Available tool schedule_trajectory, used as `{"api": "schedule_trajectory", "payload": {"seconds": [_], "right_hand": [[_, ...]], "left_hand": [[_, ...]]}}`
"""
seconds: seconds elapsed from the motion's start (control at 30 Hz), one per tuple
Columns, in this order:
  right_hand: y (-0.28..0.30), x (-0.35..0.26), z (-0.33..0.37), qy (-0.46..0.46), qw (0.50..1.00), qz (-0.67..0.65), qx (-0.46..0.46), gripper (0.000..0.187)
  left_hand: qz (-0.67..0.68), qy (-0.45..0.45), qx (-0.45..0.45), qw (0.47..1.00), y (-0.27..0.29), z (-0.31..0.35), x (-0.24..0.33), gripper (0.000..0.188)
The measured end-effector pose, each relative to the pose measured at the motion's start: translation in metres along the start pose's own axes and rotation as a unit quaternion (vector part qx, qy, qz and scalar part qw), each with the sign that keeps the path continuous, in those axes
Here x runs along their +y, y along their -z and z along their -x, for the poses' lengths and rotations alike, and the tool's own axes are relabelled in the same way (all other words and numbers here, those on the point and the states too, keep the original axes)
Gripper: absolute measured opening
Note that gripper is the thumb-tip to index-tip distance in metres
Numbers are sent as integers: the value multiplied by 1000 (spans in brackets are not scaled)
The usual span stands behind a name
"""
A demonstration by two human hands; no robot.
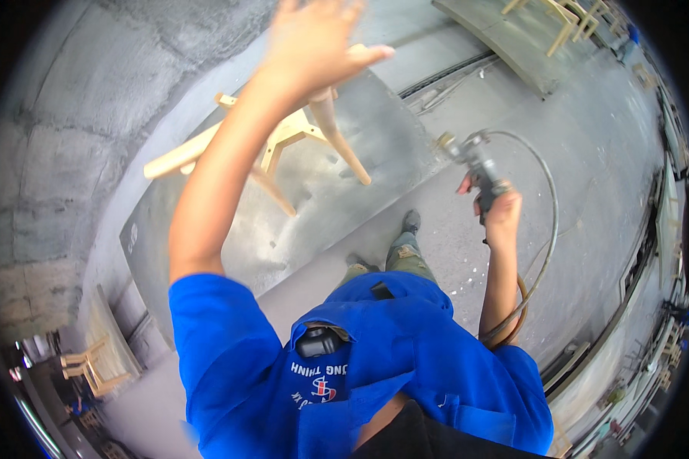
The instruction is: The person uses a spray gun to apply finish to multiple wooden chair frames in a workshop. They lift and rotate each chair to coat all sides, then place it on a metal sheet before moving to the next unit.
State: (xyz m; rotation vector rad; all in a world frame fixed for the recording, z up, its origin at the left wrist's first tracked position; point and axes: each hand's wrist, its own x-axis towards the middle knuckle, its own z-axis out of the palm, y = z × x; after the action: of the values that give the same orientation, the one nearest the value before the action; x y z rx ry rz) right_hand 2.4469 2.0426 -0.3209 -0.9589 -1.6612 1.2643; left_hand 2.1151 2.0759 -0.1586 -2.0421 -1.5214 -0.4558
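Observation:
My right hand (504,218) is wrapped round the grip of a spray gun (481,170), held out to the right with its nozzle end pointing up and left. A hose (550,199) loops from the gun back past my forearm. Reaching far forward, my left hand (312,46) is slightly blurred, with its thumb stuck out and fingers apart. Below it, partly covered by my left forearm, is a pale wooden chair frame (340,141) with splayed legs. I cannot tell whether the hand touches the frame. The chair frame stands on a wide grey board (272,252).
A grey, stained wall or sheet (69,168) rises at the left. At the far right top, another board (505,38) bears more wooden frames (563,30). A wooden chair (92,367) stands at lower left. Long rails (635,268) run along the right side.

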Motion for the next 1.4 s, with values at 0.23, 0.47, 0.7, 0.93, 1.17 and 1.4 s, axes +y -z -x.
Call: {"api": "schedule_trajectory", "payload": {"seconds": [0.23, 0.47, 0.7, 0.93, 1.17, 1.4], "right_hand": [[60, -41, -55, -88, 944, -315, 44, 104], [28, -22, -47, -128, 977, -114, 129, 106], [3, -31, -31, -91, 933, -342, 63, 113], [0, 7, -34, -86, 983, -132, 92, 107], [-12, 21, 9, 114, 986, -26, -118, 102], [18, 40, 21, -60, 973, -210, -79, 96]], "left_hand": [[-13, 127, 182, 975, 57, 147, -23, 32], [248, 603, -309, 692, -98, 525, 120, 60], [358, 657, -517, 415, -45, 746, 324, 56], [388, 687, -413, 454, -46, 673, 328, 55], [383, 701, -360, 483, 0, 610, 334, 55], [292, 740, -435, 422, 128, 651, 356, 54]]}}
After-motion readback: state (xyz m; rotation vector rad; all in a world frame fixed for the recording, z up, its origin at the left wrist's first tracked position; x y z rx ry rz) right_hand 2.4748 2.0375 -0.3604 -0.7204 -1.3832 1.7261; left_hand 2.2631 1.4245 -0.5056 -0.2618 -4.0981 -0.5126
